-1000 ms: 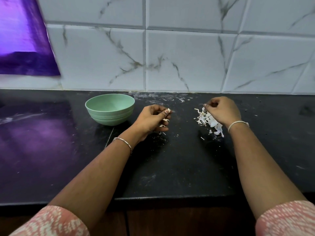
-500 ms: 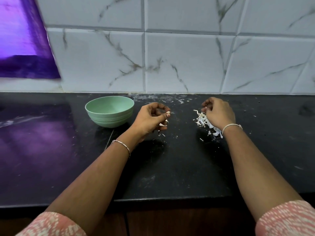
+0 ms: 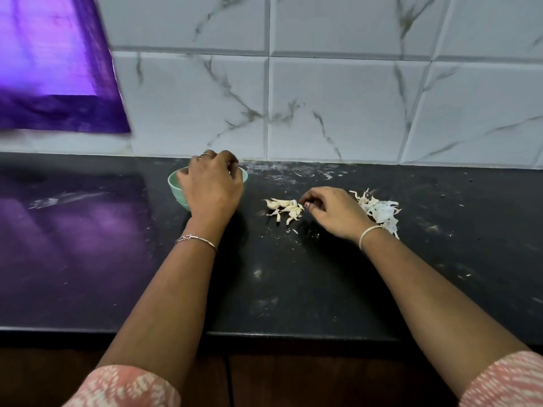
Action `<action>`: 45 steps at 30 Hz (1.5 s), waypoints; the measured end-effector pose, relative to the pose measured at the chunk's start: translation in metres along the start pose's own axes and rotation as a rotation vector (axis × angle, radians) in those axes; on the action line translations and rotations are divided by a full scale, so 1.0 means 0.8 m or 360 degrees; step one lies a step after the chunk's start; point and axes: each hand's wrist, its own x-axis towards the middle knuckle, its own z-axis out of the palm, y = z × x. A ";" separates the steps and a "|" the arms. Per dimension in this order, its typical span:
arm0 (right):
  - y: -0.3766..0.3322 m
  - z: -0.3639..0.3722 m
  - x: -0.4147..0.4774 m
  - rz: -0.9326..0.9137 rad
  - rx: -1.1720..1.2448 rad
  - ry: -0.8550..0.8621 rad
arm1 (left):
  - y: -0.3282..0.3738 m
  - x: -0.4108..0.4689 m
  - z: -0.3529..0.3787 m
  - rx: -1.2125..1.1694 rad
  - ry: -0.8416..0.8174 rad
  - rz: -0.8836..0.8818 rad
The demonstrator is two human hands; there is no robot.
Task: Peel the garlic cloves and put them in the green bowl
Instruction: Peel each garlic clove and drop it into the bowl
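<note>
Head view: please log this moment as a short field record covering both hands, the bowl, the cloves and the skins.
left hand: over the green bowl, covering most of it; any grasp hidden
right hand: fingertips at the garlic cloves; pinch unclear
garlic cloves: small cluster on the black counter, between the hands
skins: pile just right of the right hand
bowl contents: hidden

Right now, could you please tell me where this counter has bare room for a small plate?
Bare: the counter left of the green bowl, and the front strip between the forearms. Crowded: the back middle, where the left hand covers the bowl and the garlic cloves, right hand and peel pile sit in a row.
</note>
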 end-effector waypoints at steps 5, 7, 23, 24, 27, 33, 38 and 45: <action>-0.005 0.009 0.006 -0.0088 0.0007 -0.0078 | -0.014 0.003 0.009 0.0197 -0.0183 -0.0072; -0.004 0.010 0.006 -0.0081 -0.0013 -0.0113 | -0.015 0.004 0.011 0.0185 -0.0221 -0.0089; 0.000 0.002 0.002 0.0013 0.0045 -0.0143 | 0.016 -0.018 0.048 -0.0022 -0.0741 0.0834; 0.000 0.002 0.002 0.0020 0.0043 -0.0136 | 0.015 -0.018 0.055 0.0088 -0.0819 0.0826; 0.001 0.002 0.002 0.0028 0.0050 -0.0120 | 0.009 -0.017 0.067 0.0222 -0.0919 0.0815; -0.003 0.001 0.001 0.0028 0.0074 -0.0132 | 0.006 -0.016 0.074 0.0119 -0.0882 0.0663; -0.006 0.000 0.000 0.0030 0.0124 -0.0113 | 0.009 -0.019 0.077 0.0062 -0.0844 0.0643; -0.003 0.011 0.008 0.0121 0.0570 0.0050 | 0.032 -0.023 0.062 -0.0627 -0.0758 0.0335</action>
